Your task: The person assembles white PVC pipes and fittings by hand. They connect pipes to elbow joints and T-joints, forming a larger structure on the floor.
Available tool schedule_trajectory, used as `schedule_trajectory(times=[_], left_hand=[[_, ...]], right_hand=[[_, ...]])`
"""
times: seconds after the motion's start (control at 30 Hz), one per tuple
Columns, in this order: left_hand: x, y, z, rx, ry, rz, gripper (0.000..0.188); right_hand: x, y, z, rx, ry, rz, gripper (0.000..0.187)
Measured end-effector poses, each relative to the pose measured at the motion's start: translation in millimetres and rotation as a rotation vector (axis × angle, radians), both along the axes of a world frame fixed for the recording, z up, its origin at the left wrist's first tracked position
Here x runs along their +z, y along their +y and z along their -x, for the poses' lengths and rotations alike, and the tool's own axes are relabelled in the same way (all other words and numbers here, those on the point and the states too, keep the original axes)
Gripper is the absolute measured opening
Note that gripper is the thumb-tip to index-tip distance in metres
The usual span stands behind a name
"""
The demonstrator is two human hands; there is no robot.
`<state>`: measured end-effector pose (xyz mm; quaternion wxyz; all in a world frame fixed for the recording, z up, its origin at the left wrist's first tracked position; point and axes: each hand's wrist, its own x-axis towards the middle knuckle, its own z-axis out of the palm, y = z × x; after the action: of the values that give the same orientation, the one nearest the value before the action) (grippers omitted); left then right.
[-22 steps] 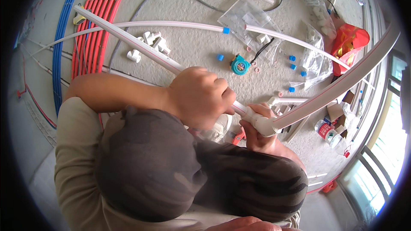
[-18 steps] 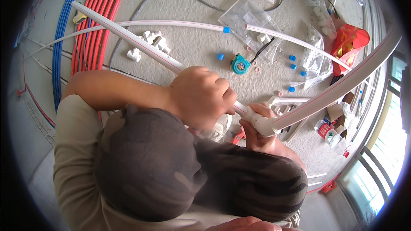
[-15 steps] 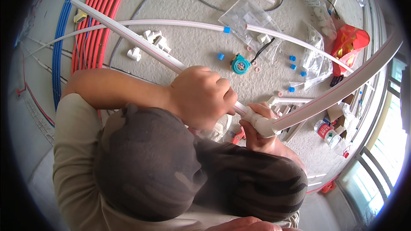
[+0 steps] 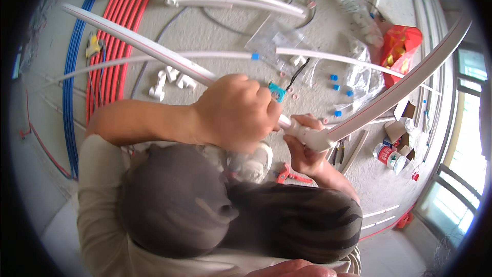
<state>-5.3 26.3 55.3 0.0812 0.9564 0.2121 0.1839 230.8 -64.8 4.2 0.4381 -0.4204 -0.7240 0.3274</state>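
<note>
Gripping white pipe (image 4: pixel 148 46), left hand (image 4: pixel 236 115); right hand (image 4: pixel 307 159) clasps its elbow (image 4: pixel 319 139).
Long axis slants far-left over blue pipes (image 4: pixel 68 102); red bag (image 4: pixel 405 40) near floor's (image 4: pixel 374 187) right edge, contents unclear.

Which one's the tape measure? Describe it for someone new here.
Find the long white pipe held in the left hand. On the floor, just right of that hand's knuckles in view, lies the tape measure. Its teal case and black strap distinguish it from the smaller blue caps nearby.
</note>
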Motion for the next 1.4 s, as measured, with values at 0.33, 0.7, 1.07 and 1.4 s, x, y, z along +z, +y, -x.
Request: schedule_trajectory(times=[0.33,0.7,1.07,1.4], left_hand=[[79.8,48.2,-2.8,-0.027,-1.383,0.877,0.088],[64.5,24.1,-35.6,-0.874,-1.372,1.474,0.051],[66.9,16.6,-35.3,-0.894,-1.384,1.424,0.051],[73.7,13.9,-37.4,-0.922,-1.314,1.396,0.052]], right_hand=[[22.7,30.9,20.5,-0.180,0.252,-0.247,0.033],[59.7,-7.2,50.7,-0.329,0.236,-0.093,0.053],[57.2,-9.4,51.5,-0.306,0.278,-0.123,0.057],[54.4,-12.0,51.2,-0.295,0.274,-0.140,0.053]])
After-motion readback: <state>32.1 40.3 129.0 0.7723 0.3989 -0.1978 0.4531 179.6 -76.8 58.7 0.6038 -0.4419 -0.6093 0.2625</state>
